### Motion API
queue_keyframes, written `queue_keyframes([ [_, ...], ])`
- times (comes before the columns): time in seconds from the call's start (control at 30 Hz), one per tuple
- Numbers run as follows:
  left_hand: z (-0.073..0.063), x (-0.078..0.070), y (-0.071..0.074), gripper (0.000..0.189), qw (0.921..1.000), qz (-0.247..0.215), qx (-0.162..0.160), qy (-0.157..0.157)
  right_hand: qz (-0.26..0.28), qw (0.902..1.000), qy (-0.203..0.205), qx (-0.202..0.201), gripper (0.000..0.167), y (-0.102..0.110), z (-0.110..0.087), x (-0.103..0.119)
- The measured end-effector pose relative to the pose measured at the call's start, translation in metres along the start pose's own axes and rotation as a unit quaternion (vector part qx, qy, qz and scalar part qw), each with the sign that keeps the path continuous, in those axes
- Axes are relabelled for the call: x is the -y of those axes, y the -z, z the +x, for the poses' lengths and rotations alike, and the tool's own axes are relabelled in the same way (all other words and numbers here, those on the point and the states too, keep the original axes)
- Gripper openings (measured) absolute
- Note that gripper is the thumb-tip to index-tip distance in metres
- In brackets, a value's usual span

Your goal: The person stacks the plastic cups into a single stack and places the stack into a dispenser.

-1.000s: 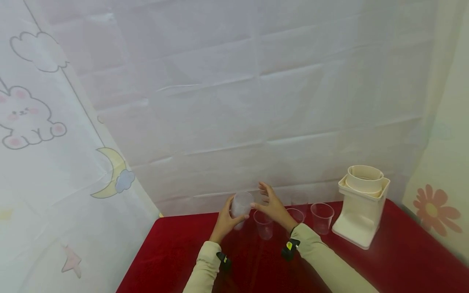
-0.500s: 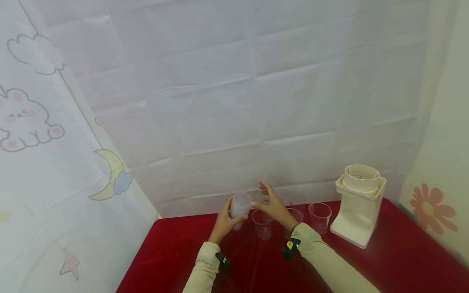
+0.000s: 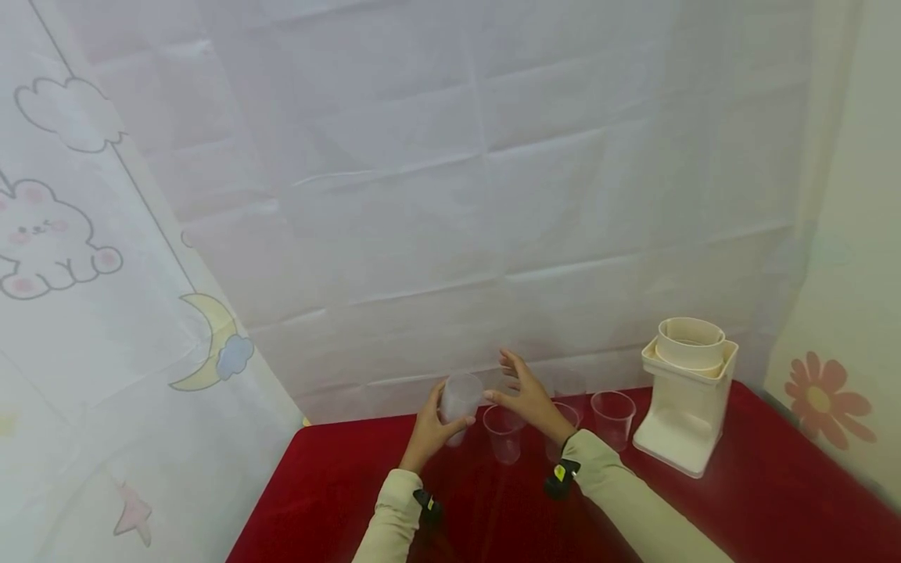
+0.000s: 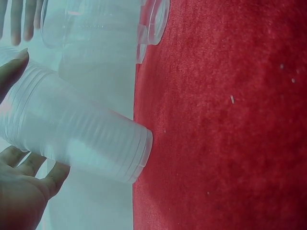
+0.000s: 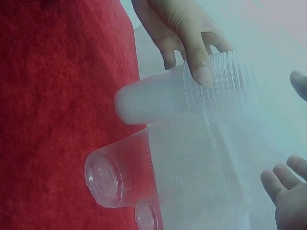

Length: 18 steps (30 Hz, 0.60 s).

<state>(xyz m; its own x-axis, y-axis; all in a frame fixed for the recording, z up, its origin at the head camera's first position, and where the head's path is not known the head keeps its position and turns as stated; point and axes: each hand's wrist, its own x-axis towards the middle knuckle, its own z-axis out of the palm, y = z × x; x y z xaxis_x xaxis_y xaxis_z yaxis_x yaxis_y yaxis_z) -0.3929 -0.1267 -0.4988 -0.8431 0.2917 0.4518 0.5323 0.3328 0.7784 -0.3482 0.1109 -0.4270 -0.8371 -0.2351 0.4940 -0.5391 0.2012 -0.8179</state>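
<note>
**Left hand holding the cup stack, right hand spread beside it**

I am watching my left hand [image 3: 428, 428] gripping a stack of frosted plastic cups [image 3: 459, 400], fingers and thumb curled round its side. The stack is being held up off the red table [image 3: 338, 485], base pointing down toward the cloth; in the left wrist view the stack [image 4: 72, 132] is lying across the palm with its ribbed rims toward the thumb, and in the right wrist view a fingertip is pressing on those rims [image 5: 211, 81].

My right hand [image 3: 526, 397] is hovering just to the right of the stack with its fingers spread wide and holding nothing; I cannot tell whether a fingertip is touching the stack.

Under the right hand, a clear cup [image 3: 504, 432] is standing upright on the table, just beside the stack. Further to the right of that hand, another clear cup [image 3: 613, 419] is standing, and between them one more cup [image 3: 565, 416] is partly hidden by the wrist. Beyond those, well to the right of both hands, a cream cup dispenser [image 3: 686, 395] is sitting on the table.
</note>
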Motion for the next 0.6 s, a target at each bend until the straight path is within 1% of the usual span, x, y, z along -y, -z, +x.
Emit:
queue_keyframes([
  [0.1,0.000,0.001,0.000,0.085,1.0000,0.003,-0.002,-0.002,-0.001,1.0000,-0.001,-0.001,0.085,0.001,0.000,0.000],
  [0.33,-0.008,-0.039,0.006,0.081,0.9999,-0.012,0.002,-0.002,0.001,1.0000,0.000,-0.008,0.084,0.002,-0.001,0.000],
  [0.6,-0.008,-0.039,0.006,0.080,0.9998,-0.017,0.007,-0.007,-0.010,0.9999,0.003,-0.008,0.085,0.007,-0.002,-0.001],
])
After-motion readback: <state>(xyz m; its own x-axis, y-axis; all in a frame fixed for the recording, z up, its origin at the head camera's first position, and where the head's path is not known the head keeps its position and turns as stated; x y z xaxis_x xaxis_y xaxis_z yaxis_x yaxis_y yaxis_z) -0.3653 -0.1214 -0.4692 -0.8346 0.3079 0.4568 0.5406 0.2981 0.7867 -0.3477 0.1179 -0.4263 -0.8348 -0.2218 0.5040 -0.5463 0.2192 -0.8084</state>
